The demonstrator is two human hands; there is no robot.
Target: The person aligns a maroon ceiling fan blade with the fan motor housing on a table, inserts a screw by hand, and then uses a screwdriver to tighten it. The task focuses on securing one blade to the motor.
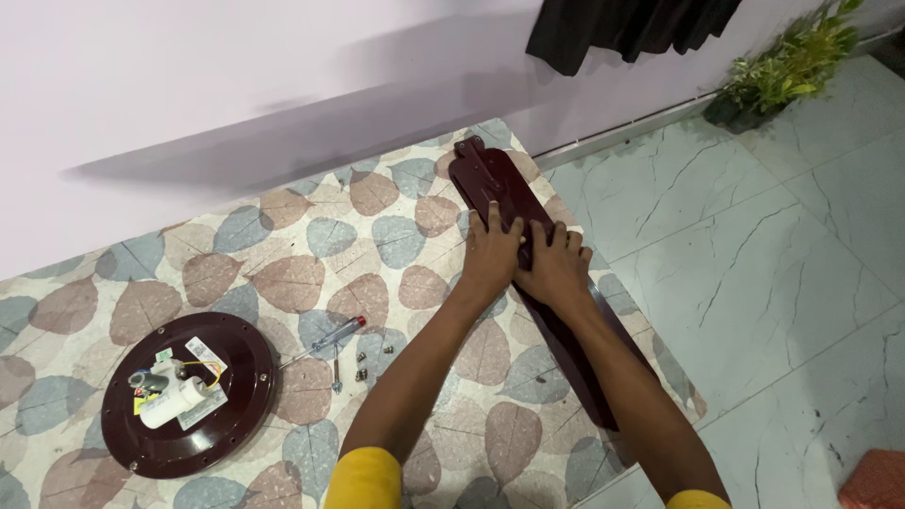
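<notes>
A long dark maroon fan blade (490, 179) lies along the right edge of a table covered with a leaf-patterned cloth (311, 245). My left hand (492, 253) and my right hand (554, 267) rest side by side on the middle of the blade, fingers spread and pressing on it. My forearms hide the blade's near part. A round maroon fan motor housing (189, 394) with a white cylindrical part and wires on top sits at the table's left.
A screwdriver with a red tip (325, 341), a small metal tool and several small screws (363, 363) lie between the motor and my arms. A marble floor (754, 245) lies to the right, with a potted plant (787, 71) by the wall.
</notes>
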